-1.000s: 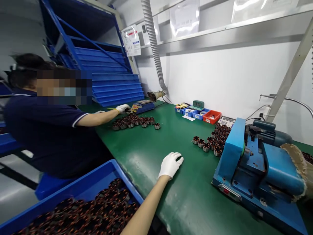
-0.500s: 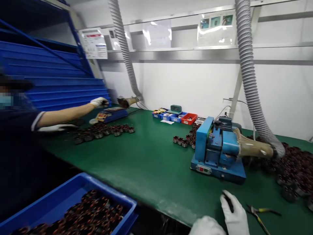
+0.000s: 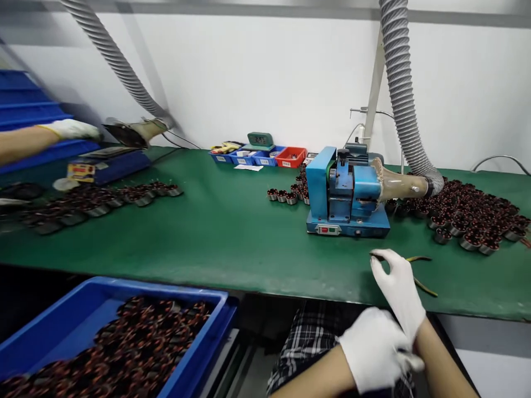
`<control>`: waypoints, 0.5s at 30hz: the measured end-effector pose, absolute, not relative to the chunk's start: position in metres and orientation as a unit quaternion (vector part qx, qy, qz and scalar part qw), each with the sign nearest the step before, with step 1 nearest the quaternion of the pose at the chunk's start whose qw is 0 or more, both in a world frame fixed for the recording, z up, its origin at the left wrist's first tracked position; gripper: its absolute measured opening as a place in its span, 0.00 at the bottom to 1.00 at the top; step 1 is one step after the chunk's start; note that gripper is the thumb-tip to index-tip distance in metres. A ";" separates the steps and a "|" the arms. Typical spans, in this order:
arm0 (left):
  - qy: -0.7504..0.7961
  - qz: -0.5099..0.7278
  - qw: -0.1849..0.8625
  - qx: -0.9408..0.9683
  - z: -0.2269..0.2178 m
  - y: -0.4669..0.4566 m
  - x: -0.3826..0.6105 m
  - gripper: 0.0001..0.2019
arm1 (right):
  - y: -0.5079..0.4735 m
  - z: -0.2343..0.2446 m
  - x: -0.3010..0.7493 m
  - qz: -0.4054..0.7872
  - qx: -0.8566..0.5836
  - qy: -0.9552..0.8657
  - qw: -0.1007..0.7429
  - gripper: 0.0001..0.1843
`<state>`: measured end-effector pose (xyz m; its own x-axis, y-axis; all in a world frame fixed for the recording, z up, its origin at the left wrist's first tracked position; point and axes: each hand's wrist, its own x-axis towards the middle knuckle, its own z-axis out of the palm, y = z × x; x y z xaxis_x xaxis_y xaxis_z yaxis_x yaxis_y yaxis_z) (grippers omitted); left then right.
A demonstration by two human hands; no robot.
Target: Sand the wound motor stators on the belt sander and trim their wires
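Note:
My right hand, in a white glove, rests on the front edge of the green bench. Its thumb and forefinger pinch the dark head of yellow-handled pliers lying on the mat. My left hand, also gloved, sits lower, over my checked trousers, below the bench edge. Its fingers are curled against my right wrist; what they hold is hidden. A blue bench machine stands just behind the pliers.
A ribbed hose runs down to the machine. Copper-wound coils are heaped at the right, in a small group and at the left. A blue crate holds more. A co-worker's gloved hand hovers above a scale. Small bins stand at the back.
My view has swung right and down. My left hand left the mat and came to my right wrist. My right hand came into view and now pinches the pliers' head.

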<state>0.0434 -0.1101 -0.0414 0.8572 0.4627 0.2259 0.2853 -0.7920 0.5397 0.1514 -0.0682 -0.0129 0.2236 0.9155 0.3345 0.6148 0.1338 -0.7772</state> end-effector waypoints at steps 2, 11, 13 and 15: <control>0.254 0.180 0.251 0.916 -0.037 -0.083 0.017 0.15 | -0.060 -0.037 0.160 0.175 -0.647 -0.582 0.460 0.09; 0.546 0.273 0.214 0.763 -0.076 0.037 -0.106 0.11 | -0.048 -0.086 0.182 0.204 -0.687 -0.515 0.470 0.11; 0.550 0.282 0.220 0.755 -0.080 0.039 -0.114 0.11 | -0.046 -0.086 0.179 0.203 -0.687 -0.518 0.467 0.12; 0.538 0.285 0.222 0.762 -0.079 0.037 -0.114 0.10 | -0.045 -0.086 0.177 0.195 -0.687 -0.524 0.464 0.12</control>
<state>-0.1145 0.0369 -0.0789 0.2591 0.9458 0.1956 0.6931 -0.3231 0.6443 0.1767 -0.0453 -0.0857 0.3753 0.9011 0.2172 0.5386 -0.0213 -0.8423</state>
